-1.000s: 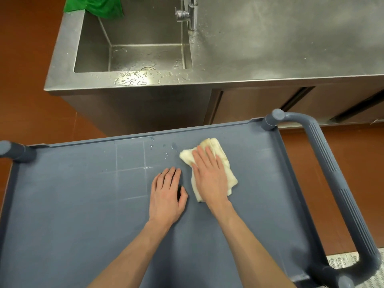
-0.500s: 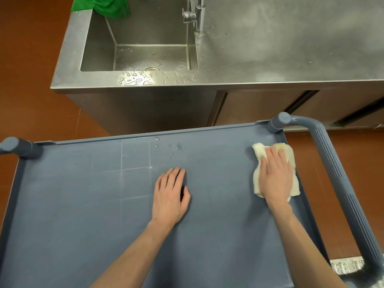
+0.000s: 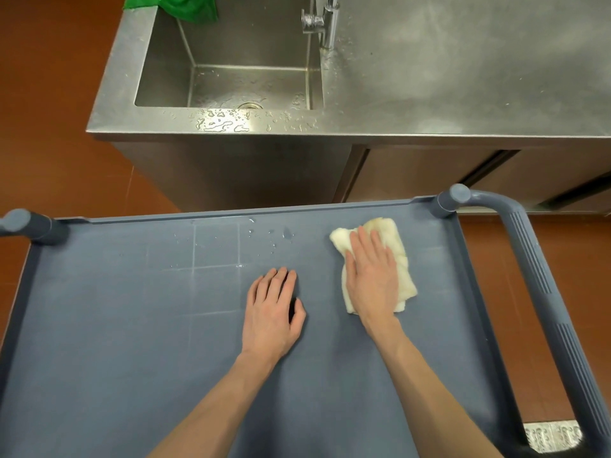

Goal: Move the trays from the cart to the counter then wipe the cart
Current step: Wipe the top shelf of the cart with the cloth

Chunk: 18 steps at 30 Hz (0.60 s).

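The grey-blue cart [image 3: 99, 342] fills the lower view, its top shelf bare apart from my hands and a cloth. My right hand [image 3: 372, 276] presses flat on a folded cream cloth [image 3: 401, 256] toward the far right of the shelf. My left hand [image 3: 272, 312] rests palm down mid-shelf, fingers together, holding nothing. Water drops [image 3: 286, 233] and pale streak lines mark the shelf's far middle. No trays are in view. The steel counter [image 3: 463, 77] lies beyond the cart.
A sink [image 3: 231, 84] with a tap [image 3: 325, 21] sits in the counter's left part; a green cloth [image 3: 185, 6] hangs over its far corner. The cart's handle [image 3: 542, 292] runs along the right side. Red-brown floor surrounds everything.
My right hand swept the cloth from the shelf's middle out to the right edge, then came back leftward. My left hand stayed where it was.
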Each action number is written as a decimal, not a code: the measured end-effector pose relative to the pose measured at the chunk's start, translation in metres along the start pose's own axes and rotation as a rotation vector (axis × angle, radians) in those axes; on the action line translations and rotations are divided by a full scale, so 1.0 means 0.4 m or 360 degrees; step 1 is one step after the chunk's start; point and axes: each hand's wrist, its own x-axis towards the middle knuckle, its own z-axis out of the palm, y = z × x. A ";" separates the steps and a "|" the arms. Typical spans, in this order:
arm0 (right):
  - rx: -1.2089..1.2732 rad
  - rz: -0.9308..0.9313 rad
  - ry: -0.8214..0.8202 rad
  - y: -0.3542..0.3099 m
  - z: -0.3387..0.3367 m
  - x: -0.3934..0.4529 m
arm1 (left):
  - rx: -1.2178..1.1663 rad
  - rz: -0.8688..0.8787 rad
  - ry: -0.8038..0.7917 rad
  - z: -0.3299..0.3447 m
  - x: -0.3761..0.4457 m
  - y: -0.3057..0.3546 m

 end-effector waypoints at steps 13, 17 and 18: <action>-0.0060 0.0194 -0.0034 -0.069 0.012 -0.036 | -0.0159 -0.0028 -0.0079 -0.066 -0.040 -0.134; -0.0061 0.0486 0.0167 -0.027 0.005 -0.049 | -0.0021 -0.0131 -0.0038 -0.131 -0.086 -0.286; -0.0057 0.0522 0.0184 -0.030 0.005 -0.051 | 0.0004 -0.0179 -0.0024 -0.149 -0.098 -0.326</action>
